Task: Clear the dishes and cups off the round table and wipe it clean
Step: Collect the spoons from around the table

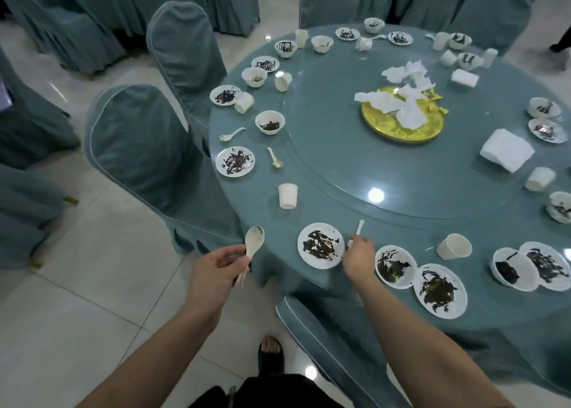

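Two hands are seen at the near edge of the round bench (340, 173), which is covered in a teal cloth. The left hand (216, 262), held off the bench above the tiled floor (92, 299), is curled round the handle of a white soup spoon (254, 241) whose soiled bowl points upward. The right hand (360, 253) is pinched on the end of a second white spoon (358, 230) lying on the bench just right of a sauce-smeared plate (320, 245). To the right of that hand, two more smeared plates (420, 276) are set touching each other, and a tipped paper cup (454, 246) lies beyond them. An upturned white cup (288, 195) stands on the bench behind the near plate. Further dirty plates, small bowls, spoons and cups are ranged round the rim. On the glass turntable (333, 123) a gold platter (401, 123) is partly covered by crumpled napkins (408, 99), and a folded napkin stack (506, 149) lies near its right side. Chairs in teal covers (139, 148) are drawn up at the left.
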